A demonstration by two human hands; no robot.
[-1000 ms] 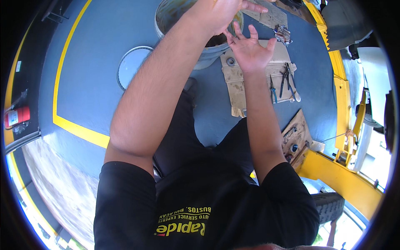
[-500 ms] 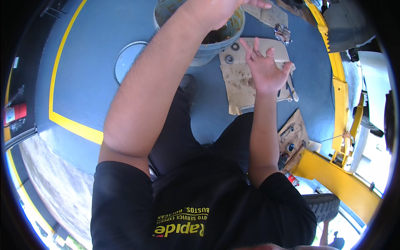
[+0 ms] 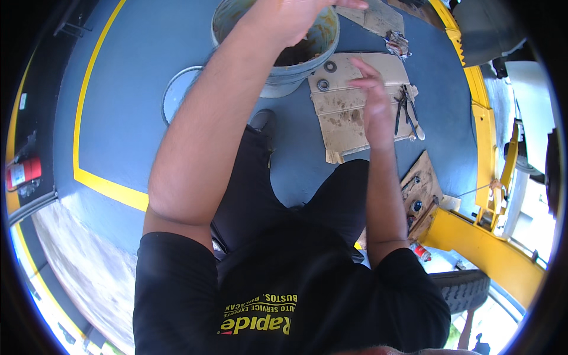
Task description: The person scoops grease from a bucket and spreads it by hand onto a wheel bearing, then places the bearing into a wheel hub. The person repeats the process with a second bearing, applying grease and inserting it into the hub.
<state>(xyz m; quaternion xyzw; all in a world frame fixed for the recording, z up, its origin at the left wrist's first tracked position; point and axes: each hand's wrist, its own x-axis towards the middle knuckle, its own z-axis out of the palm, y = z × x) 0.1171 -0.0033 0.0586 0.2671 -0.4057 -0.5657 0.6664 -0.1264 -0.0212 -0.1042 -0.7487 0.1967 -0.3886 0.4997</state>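
Observation:
My left hand (image 3: 294, 19) reaches over a round grey bucket (image 3: 284, 80) with dirty, brown-smeared inner walls. It is cut off by the top edge; what shows of its fingers is stretched out, with nothing seen in it. My right hand (image 3: 374, 100) hovers empty above a stained cardboard sheet (image 3: 340, 109), its fingers apart and slightly blurred. On the cardboard, left of that hand, lie two ring-shaped metal parts, a nearer ring (image 3: 323, 84) and a farther ring (image 3: 330, 66). Black-handled pliers (image 3: 404, 106) rest just right of my right wrist.
A round pale lid (image 3: 177, 97) lies left of the bucket. A crumpled rag (image 3: 397, 44) sits at the far right. Yellow lift parts (image 3: 482, 142) stand along the right, near a second cardboard piece (image 3: 423, 177), a red can (image 3: 422, 252) and a tire (image 3: 464, 290).
My right hand has turned and shifted slightly right, its fingers now swung to the left, uncovering the pliers. My left hand has moved slightly left over the bucket.

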